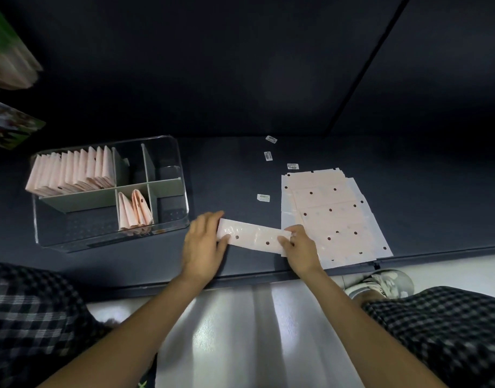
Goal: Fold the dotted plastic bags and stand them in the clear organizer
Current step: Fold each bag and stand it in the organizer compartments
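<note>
Two hands, left hand [203, 242] & right hand [301, 249], pinching glossy dotted strip [254, 237]

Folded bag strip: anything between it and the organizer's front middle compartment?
Nothing visible. The folded strip, held by the left hand and right hand, lies right of the clear organizer; only bare tabletop lies between.
</note>
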`<action>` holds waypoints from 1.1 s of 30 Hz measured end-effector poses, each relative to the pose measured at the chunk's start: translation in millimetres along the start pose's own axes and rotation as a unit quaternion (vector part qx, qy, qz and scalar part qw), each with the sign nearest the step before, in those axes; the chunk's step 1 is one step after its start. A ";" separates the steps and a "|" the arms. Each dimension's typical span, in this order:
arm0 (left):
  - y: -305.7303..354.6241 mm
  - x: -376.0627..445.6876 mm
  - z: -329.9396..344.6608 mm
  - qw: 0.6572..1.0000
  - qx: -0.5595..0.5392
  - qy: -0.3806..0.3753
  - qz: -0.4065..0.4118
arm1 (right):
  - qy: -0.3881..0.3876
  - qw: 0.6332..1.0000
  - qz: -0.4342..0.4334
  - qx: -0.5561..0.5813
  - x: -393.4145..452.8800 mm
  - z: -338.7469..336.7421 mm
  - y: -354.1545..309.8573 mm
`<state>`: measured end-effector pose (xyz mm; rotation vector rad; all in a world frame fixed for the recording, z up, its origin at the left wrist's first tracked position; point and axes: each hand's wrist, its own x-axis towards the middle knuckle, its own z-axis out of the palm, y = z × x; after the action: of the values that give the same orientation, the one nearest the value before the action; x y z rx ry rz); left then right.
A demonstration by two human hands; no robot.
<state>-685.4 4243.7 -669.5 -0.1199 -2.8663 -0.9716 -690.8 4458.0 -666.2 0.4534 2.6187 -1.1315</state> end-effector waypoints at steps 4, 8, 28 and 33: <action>9.8 -9.1 20.6 0.960 0.151 -0.165 0.167 | 0.001 0.999 0.015 -0.031 6.8 0.9 -4.1; 0.8 -12.7 33.0 0.923 0.253 -0.246 0.156 | -0.001 0.997 0.031 -0.067 4.6 -0.6 -10.4; 8.4 -10.6 29.8 0.905 0.274 -0.292 0.140 | -0.030 0.913 -0.293 -0.282 -7.9 -14.0 24.4; 13.0 -5.3 28.7 0.915 0.245 -0.300 0.114 | 0.036 0.807 -0.410 -0.424 -5.9 -19.4 7.6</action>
<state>-681.1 4271.3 -685.1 -0.8091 -3.4163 -0.1546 -684.6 4476.1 -656.2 -0.9002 3.0580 0.0678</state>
